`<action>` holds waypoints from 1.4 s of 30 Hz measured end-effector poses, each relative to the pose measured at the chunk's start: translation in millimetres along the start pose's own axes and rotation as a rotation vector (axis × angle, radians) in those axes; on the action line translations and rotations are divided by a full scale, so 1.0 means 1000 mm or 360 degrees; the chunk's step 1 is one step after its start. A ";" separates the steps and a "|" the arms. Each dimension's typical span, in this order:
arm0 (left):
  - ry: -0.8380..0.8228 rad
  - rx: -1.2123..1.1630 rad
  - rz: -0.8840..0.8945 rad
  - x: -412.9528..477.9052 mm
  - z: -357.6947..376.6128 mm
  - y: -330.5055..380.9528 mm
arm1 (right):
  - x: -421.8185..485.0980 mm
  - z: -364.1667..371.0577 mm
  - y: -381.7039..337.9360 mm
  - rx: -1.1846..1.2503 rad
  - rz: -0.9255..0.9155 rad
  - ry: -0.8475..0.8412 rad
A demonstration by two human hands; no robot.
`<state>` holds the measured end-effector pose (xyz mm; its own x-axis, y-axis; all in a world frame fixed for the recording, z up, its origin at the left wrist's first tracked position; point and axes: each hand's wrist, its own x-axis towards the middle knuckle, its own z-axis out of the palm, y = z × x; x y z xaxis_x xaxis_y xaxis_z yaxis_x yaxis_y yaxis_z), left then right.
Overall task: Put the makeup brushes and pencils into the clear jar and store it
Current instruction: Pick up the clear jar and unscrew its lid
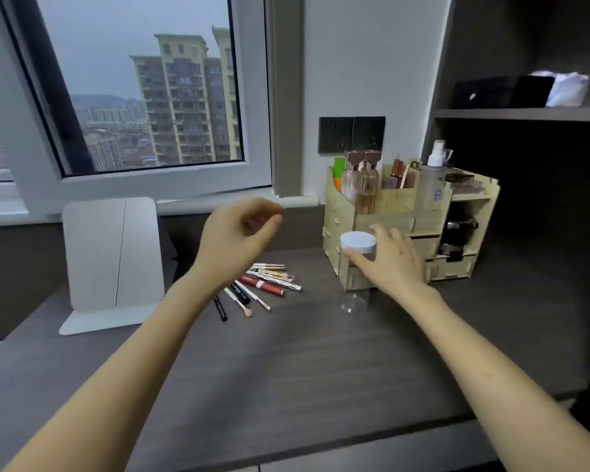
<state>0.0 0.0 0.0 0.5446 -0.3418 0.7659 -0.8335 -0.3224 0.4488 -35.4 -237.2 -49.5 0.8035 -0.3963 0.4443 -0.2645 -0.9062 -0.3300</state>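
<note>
A tall clear jar point(353, 302) with a white lid point(358, 241) stands on the dark desk, right in front of the wooden organizer. My right hand point(390, 264) is wrapped around its upper half, thumb under the lid, and hides the jar's middle. To the left, a loose pile of makeup brushes and pencils point(264, 284) lies flat on the desk, including a red tube and a black pencil point(220, 309). My left hand point(234, 238) hovers above that pile with fingers loosely curled and nothing in it.
A pale wooden organizer point(470, 199) full of bottles and cosmetics stands against the wall at the right. A white folding mirror stand point(113, 257) sits at the left under the window. A dark shelf point(525, 114) with boxes is up right. The desk's front edge point(321, 444) is near me.
</note>
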 end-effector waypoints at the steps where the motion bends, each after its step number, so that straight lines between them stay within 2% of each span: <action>1: 0.0014 0.0030 -0.0002 0.003 0.006 -0.004 | 0.007 0.006 -0.002 -0.0003 0.0027 0.0044; 3: 0.0015 0.0117 -0.0006 0.009 0.017 -0.016 | 0.020 0.019 -0.005 -0.0038 0.0090 0.0134; 9: -0.0138 0.0296 0.0030 0.003 0.048 -0.067 | 0.036 0.039 -0.016 -0.0149 0.0133 0.0184; 11: -0.0157 0.0297 0.0009 -0.007 0.056 -0.074 | 0.029 0.036 -0.027 0.0059 0.0094 0.0248; 14: -0.0203 0.0316 0.0070 -0.023 0.066 -0.071 | 0.007 0.023 -0.057 0.0712 0.0042 0.0328; 17: -0.0193 0.0467 0.0094 -0.038 0.071 -0.070 | -0.013 0.028 -0.086 0.1230 0.0079 0.0203; 19: -0.0090 0.0598 0.0061 -0.044 0.065 -0.076 | -0.018 0.040 -0.101 0.1306 0.0134 0.0043; 21: -0.0079 0.0595 0.0052 -0.050 0.054 -0.086 | -0.020 0.051 -0.110 0.1158 0.0116 -0.0099; 24: -0.0319 0.0418 0.0026 -0.059 0.032 -0.099 | -0.026 0.063 -0.114 0.1000 -0.0056 -0.0205; 27: -0.0709 -0.0123 -0.0390 -0.064 0.011 -0.104 | -0.032 0.065 -0.108 0.0859 -0.0519 -0.0255; 29: -0.0855 -0.0458 -0.0621 -0.069 0.004 -0.104 | -0.029 0.057 -0.105 0.0801 -0.0816 -0.0453; 31: -0.0920 -0.0741 -0.0754 -0.072 -0.001 -0.103 | -0.023 0.044 -0.104 0.0712 -0.0984 -0.0666; 33: -0.0944 -0.0634 -0.0711 -0.069 -0.009 -0.102 | -0.016 0.027 -0.103 0.0565 -0.0995 -0.0853; 34: -0.0944 -0.0412 -0.0580 -0.068 -0.013 -0.100 | -0.014 0.020 -0.102 0.0466 -0.0980 -0.0953; 36: -0.0894 0.0145 -0.0119 -0.066 -0.017 -0.097 | -0.017 0.007 -0.102 0.0222 -0.1015 -0.1102; 37: -0.0859 0.0301 0.0057 -0.065 -0.018 -0.096 | -0.021 0.003 -0.102 0.0125 -0.1072 -0.1109; 38: -0.0850 0.0327 0.0100 -0.064 -0.019 -0.095 | -0.024 -0.001 -0.103 0.0066 -0.1158 -0.1025; 39: -0.0898 0.0196 -0.0011 -0.062 -0.022 -0.094 | -0.027 -0.002 -0.103 0.0060 -0.1287 -0.0845; 42: -0.1191 -0.0733 -0.0595 -0.054 -0.033 -0.094 | -0.025 -0.003 -0.094 0.0121 -0.1640 -0.0258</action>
<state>45.4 78.0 -68.6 0.5690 -0.8143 0.1146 -0.4613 -0.2007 0.8642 -32.0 -142.5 -26.7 0.6842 0.5924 0.4254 0.6189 -0.7802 0.0910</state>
